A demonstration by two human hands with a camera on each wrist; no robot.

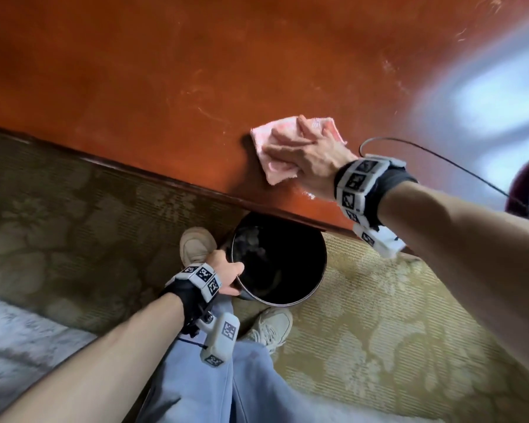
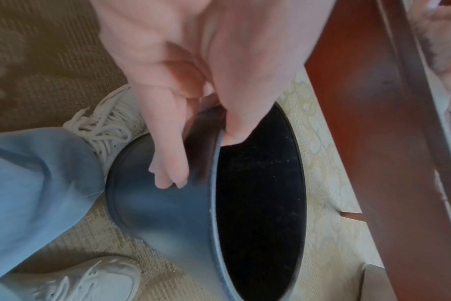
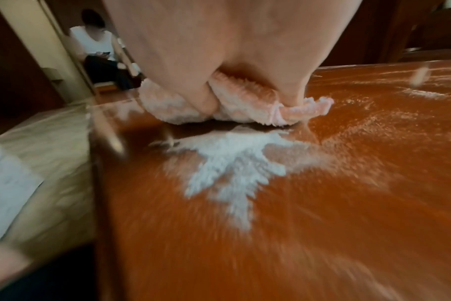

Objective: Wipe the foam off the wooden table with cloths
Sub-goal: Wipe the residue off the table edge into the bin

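Observation:
A pink fluffy cloth (image 1: 268,137) lies on the red-brown wooden table (image 1: 165,71), close to its front edge. My right hand (image 1: 306,148) presses flat on it with the fingers spread. In the right wrist view the cloth (image 3: 245,97) is bunched under the palm (image 3: 219,51), and a white patch of foam (image 3: 234,156) sits on the table (image 3: 335,203) just in front of it. Thin foam streaks (image 1: 208,114) show left of the cloth. My left hand (image 1: 228,277) grips the rim of a black bin (image 1: 281,270) below the table edge, thumb inside (image 2: 229,132), fingers (image 2: 168,163) outside.
The bin (image 2: 154,207) stands on a patterned carpet (image 1: 379,331) between my two light shoes (image 1: 196,245). A black cable (image 1: 440,157) runs from my right wrist. A dark red rounded object (image 1: 526,184) sits at the right. A seated person (image 3: 98,53) shows through a doorway.

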